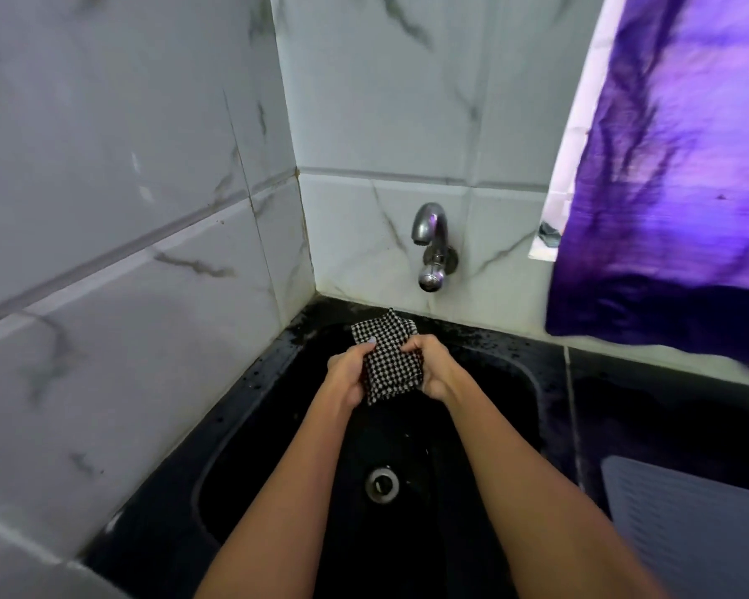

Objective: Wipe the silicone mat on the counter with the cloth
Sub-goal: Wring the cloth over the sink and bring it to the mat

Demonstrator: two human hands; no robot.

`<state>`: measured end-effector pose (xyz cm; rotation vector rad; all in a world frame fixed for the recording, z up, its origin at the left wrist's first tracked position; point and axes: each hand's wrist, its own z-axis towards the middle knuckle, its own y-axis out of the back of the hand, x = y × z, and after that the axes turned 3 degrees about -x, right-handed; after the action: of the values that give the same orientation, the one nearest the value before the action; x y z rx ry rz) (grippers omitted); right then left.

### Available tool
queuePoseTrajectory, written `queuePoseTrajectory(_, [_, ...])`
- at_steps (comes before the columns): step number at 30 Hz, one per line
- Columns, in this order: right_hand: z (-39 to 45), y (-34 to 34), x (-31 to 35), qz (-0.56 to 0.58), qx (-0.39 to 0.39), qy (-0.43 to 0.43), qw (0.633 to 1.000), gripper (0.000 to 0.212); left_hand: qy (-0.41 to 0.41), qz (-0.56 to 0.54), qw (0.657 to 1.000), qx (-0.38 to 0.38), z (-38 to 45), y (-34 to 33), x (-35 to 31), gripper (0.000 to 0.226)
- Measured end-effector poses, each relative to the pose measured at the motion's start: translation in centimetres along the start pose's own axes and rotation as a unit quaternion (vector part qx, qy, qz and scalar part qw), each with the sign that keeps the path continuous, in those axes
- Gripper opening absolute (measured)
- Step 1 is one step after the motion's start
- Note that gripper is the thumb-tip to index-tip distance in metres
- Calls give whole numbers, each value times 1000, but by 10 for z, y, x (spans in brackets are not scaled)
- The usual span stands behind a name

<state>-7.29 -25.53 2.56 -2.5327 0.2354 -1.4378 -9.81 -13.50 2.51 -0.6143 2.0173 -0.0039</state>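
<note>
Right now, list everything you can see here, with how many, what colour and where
cloth: one, black-and-white checked, held over the sink below the tap
silicone mat: one, grey-blue and ribbed, on the counter right of the sink, partly cut off by the frame
sink: one, black, in the corner
drain: one, silver, in the sink floor
tap: one, chrome, on the back wall; no water visible
wall tiles: white, grey-veined, left and back walls
curtain: one, purple, upper right
counter: black, wet-speckled, around the sink
left hand: grips the cloth's left side
right hand: grips the cloth's right side
</note>
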Motion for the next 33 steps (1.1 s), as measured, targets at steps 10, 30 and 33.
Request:
queuePoseTrajectory(10, [-104, 121, -16, -116, -12, 31, 993, 20, 18, 40, 998, 39, -106, -63, 76, 32])
queuePoseTrajectory(30, [-229, 303, -49, -286, -233, 194, 909, 70, 52, 122, 982, 134, -244, -182, 201, 36])
queuePoseTrajectory(33, [-232, 306, -51, -313, -248, 222, 890, 43, 64, 136, 977, 152, -246, -190, 202, 41])
